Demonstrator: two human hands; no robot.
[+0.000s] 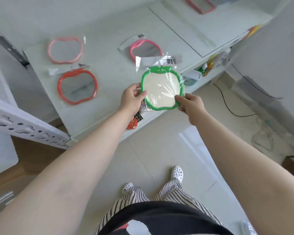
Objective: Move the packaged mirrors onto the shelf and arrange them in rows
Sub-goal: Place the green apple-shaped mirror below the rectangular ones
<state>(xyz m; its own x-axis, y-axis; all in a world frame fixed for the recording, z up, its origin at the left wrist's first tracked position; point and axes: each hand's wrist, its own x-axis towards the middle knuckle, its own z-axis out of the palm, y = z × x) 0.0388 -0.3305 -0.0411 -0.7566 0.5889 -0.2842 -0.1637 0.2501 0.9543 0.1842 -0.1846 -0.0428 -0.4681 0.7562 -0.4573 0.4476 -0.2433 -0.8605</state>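
Premises appear to be a small shop: white metal shelf [109, 68] displaying barcoded packaged mirrors [77, 87], tiled floor [159, 150].

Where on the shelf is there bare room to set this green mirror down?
Bare shelf lies between the red mirror and the green mirror you grip in both hands, and at the front edge below the red one. The back row, light pink mirror and pink mirror, is taken.
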